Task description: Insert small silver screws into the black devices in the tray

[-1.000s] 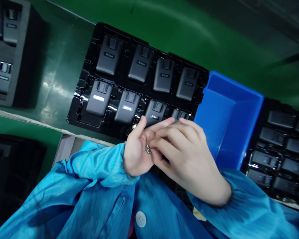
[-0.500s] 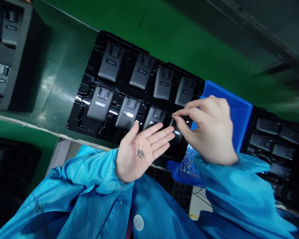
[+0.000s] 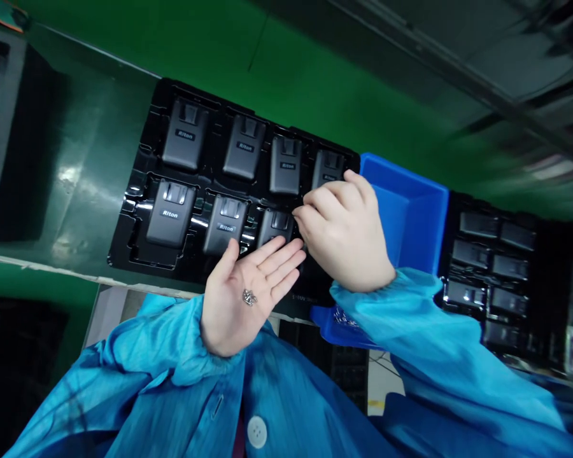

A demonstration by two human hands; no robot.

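My left hand point(image 3: 241, 296) is palm up with its fingers stretched out, in front of a black plastic tray point(image 3: 119, 245). A small heap of metal screws point(image 3: 249, 297) lies on its palm. Over the right part of the tray, my right hand point(image 3: 346, 229) has thumb and fingers pinched together; whatever is between the fingertips is hidden. Its fingertips are beside a dark grey case marked "Riton" point(image 3: 275, 228) in the front row. Several more such cases sit in two rows, among them a front-left case point(image 3: 170, 213) and a back-right case point(image 3: 328, 166). My right hand covers part of the tray.
A blue bin point(image 3: 405, 191) stands right of the tray, with loose screws point(image 3: 344, 317) at its near end. Farther right, another tray point(image 3: 489, 273) carries dark parts. A grey foam box point(image 3: 9, 127) with cases stands at the left of the green table point(image 3: 95, 140).
My right hand has moved left and turned over the tray; the small shiny piece seen at its fingertips is now hidden. The view has shifted; my left hand keeps its pose with the screws.
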